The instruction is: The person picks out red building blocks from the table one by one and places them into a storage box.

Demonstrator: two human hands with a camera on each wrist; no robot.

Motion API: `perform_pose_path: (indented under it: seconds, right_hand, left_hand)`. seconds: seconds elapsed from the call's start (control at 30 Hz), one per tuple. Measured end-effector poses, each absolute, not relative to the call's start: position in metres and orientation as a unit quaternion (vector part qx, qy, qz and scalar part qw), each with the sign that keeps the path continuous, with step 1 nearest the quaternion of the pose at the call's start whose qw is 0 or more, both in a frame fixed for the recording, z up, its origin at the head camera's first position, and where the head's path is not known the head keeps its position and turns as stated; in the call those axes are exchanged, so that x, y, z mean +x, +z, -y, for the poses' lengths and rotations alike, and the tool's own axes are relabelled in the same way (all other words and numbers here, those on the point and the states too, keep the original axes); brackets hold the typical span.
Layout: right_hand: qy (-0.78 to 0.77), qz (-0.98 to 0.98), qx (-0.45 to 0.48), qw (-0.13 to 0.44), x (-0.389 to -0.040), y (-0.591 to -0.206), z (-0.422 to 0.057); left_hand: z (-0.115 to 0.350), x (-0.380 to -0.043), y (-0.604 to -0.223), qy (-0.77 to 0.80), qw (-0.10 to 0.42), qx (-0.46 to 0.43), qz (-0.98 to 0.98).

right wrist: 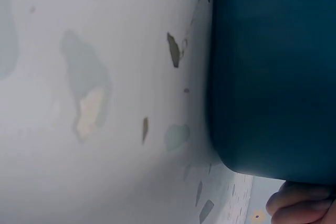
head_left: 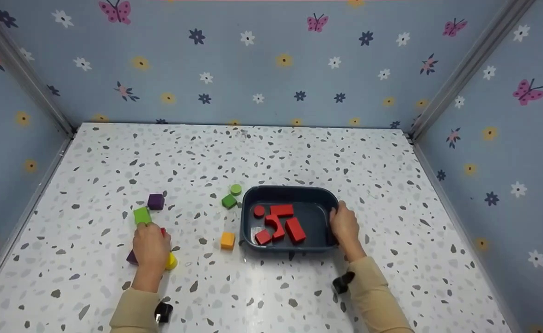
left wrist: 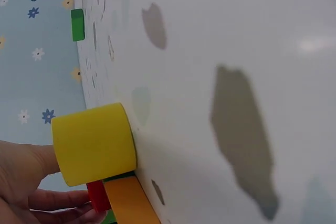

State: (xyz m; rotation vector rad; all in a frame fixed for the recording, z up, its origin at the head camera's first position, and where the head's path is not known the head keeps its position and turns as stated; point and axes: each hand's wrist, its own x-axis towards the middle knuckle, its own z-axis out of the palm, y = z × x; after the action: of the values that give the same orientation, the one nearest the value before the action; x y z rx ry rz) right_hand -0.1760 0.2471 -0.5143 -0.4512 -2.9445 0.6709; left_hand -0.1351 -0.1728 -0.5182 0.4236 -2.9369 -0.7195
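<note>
Five red blocks [head_left: 280, 223] binned; left hand [head_left: 151, 245] pinching red block [left wrist: 97, 195], right hand [head_left: 344, 225] gripping bin [head_left: 290, 192].

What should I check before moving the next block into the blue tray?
1. Tray steady: ok. The right hand holds the right rim of the blue tray.
2. Room in the tray: ok. The red blocks leave bare floor on the right side.
3. Left hand on a block: ok, partly. The left hand rests on a cluster holding a small red block and a yellow cylinder.
4. Firm grip on the red one: cannot tell; the fingers hide it.
5. Path to the tray: not ok. The orange cube sits between the left hand and the tray.
</note>
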Motion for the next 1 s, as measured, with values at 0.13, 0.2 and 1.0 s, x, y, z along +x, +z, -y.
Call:
perform_pose_path:
  seconds: [0.13, 0.2, 1.0]
  right_hand:
    - [0.222, 0.962, -0.151, 0.044, -0.176, -0.514, -0.247]
    - [0.224, 0.961, -0.156, 0.042, -0.176, -0.514, -0.247]
    - [0.23, 0.961, -0.146, 0.051, -0.175, -0.513, -0.247]
  left_hand:
    - [0.166, -0.133, -0.518, -0.246, 0.095, 0.128, 0.956]
    - [0.162, -0.132, -0.518, -0.254, 0.123, 0.119, 0.952]
    - [0.098, -0.12, -0.483, -0.309, 0.103, 0.082, 0.942]
